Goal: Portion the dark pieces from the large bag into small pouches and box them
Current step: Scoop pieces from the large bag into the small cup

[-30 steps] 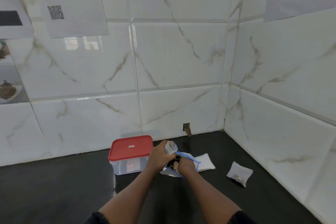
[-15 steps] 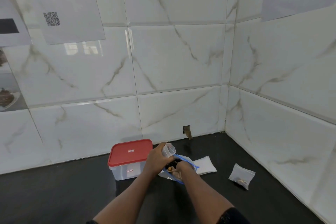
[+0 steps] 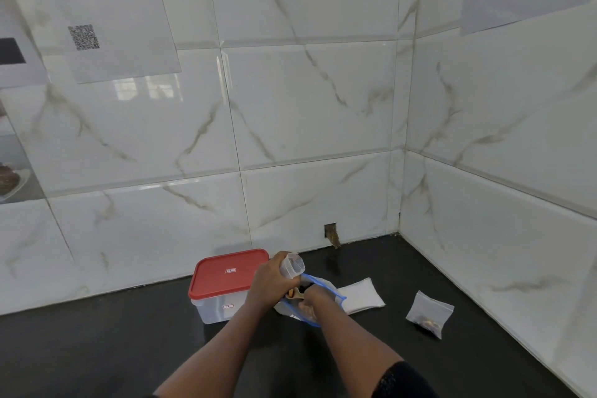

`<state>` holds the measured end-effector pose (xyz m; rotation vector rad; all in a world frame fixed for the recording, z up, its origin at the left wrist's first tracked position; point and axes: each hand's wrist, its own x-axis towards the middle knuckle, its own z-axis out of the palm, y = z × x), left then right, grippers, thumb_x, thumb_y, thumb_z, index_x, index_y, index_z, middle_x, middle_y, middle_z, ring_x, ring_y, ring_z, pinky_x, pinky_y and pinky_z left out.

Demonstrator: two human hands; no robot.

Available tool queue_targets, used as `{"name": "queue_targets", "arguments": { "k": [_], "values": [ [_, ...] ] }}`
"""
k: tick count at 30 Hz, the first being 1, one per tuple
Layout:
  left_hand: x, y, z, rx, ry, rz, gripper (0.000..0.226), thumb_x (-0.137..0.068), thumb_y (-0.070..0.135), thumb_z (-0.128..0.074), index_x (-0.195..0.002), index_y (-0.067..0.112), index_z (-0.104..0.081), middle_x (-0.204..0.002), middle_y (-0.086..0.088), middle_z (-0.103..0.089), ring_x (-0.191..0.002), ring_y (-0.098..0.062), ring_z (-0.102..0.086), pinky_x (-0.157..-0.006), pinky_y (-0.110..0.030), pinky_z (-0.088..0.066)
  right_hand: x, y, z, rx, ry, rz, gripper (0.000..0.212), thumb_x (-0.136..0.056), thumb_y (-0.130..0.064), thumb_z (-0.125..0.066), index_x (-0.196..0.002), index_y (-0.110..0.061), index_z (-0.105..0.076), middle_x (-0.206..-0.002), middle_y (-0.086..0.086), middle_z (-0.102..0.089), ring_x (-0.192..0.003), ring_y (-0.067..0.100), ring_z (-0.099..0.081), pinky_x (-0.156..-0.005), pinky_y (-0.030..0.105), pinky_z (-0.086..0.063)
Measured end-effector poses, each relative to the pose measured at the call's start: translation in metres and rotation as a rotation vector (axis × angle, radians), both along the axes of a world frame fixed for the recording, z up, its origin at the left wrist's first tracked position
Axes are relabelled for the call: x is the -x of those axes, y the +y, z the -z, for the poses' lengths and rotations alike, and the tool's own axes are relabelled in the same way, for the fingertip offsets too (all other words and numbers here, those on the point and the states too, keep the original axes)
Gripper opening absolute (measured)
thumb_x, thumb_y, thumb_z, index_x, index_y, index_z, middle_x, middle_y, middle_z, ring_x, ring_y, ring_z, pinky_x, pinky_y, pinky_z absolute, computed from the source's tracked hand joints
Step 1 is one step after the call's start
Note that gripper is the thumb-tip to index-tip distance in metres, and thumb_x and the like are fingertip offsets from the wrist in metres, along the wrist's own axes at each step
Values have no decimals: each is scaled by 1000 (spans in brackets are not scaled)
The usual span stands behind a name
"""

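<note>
I see a red lid (image 3: 227, 275) on a clear box (image 3: 219, 308), blue trim on the large bag (image 3: 329, 289), a black counter (image 3: 97, 349), and white tiles (image 3: 307, 100) with grey-brown marble veining.

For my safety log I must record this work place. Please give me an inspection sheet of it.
Surface: black glossy counter, in a tiled corner.
Job's things: large clear bag with blue zip edge, open; small clear pouch held close to it; filled small pouch lying to the right; flat stack of empty pouches behind the bag; clear plastic box with red lid, closed.
Clutter: nothing seen.
Grippers: left hand grips the small clear pouch; right hand is inside the bag, grip hidden.
Cables: nothing seen.
Surroundings: white marble wall tiles; printed sheet with QR code; small hole in a tile.
</note>
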<state>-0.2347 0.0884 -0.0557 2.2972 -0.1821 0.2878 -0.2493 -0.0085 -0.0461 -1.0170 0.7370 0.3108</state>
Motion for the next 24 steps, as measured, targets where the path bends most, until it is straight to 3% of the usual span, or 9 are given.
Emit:
{"name": "queue_targets", "arguments": {
  "k": [2, 4, 5, 7, 9, 12, 18, 20, 24],
  "values": [
    [0, -1, 2, 1, 4, -5, 63, -58, 55, -58, -111, 22, -59, -100, 7, -65, -91, -12, -60, -80, -29, -51, 1, -3, -5, -11, 14, 17, 43, -96, -16, -52, -135, -1, -40, -135, 19, -47, -114, 28, -52, -102, 37, -44],
    [0, -3, 3, 10, -1, -17, 54, -62, 47, -61, -109, 22, -60, -98, 6, -66, -90, -13, -61, -78, -29, -51, 0, -6, -5, -92, -25, 69, 37, -98, -8, -45, -134, 1, -41, -136, 21, -47, -92, 27, -57, -87, 38, -51],
    [-1, -3, 2, 15, -2, -25, 49, -63, 43, -63, -108, 22, -61, -97, 6, -66, -89, -13, -61, -77, -29, -51, 1, -8, -7, -134, -23, 108, 37, -98, -6, -43, -135, 1, -41, -138, 21, -46, -93, 26, -57, -88, 40, -51],
    [-3, -5, 2, 19, -1, -42, 40, -69, 33, -69, -107, 20, -60, -94, 6, -66, -87, -14, -61, -76, -28, -50, 1, -11, -3, -193, -7, 150, 37, -98, -2, -40, -135, -2, -41, -137, 24, -44, -115, 36, -52, -98, 49, -46],
    [-5, -5, 1, 15, -11, -61, 37, -73, 23, -70, -108, 19, -59, -95, 4, -65, -88, -16, -60, -76, -29, -49, 4, -13, -9, -137, 5, 112, 36, -99, -2, -37, -135, 0, -42, -136, 26, -45, -124, 39, -47, -102, 51, -42],
    [-8, -7, 3, 7, -16, -71, 40, -73, 23, -70, -111, 19, -57, -98, 3, -65, -89, -16, -60, -78, -30, -49, 5, -14, -11, -52, -6, 61, 36, -100, -4, -37, -135, 1, -43, -135, 23, -46, -125, 34, -47, -101, 43, -42],
    [-9, -11, 9, 19, -17, -84, 42, -74, 24, -70, -113, 20, -56, -100, 3, -65, -91, -17, -60, -81, -35, -51, 12, -19, -17, -131, 0, 81, 36, -99, -3, -40, -135, -5, -43, -135, 22, -47, -124, 35, -48, -96, 45, -46],
    [-10, -14, 9, 19, -15, -89, 43, -75, 24, -70, -115, 19, -56, -102, 2, -65, -92, -17, -60, -81, -34, -51, 11, -20, -14, -23, -29, 24, 34, -100, -3, -37, -134, -3, -44, -133, 21, -49, -122, 34, -50, -95, 41, -50],
    [-11, -20, 7, 28, -22, -111, 43, -75, 25, -69, -115, 20, -55, -102, 2, -65, -92, -18, -59, -84, -38, -50, 5, -24, -6, 157, -70, -69, 37, -101, -2, -30, -136, -2, -42, -133, 20, -51, -119, 31, -54, -59, 26, -54]
  ]
}}
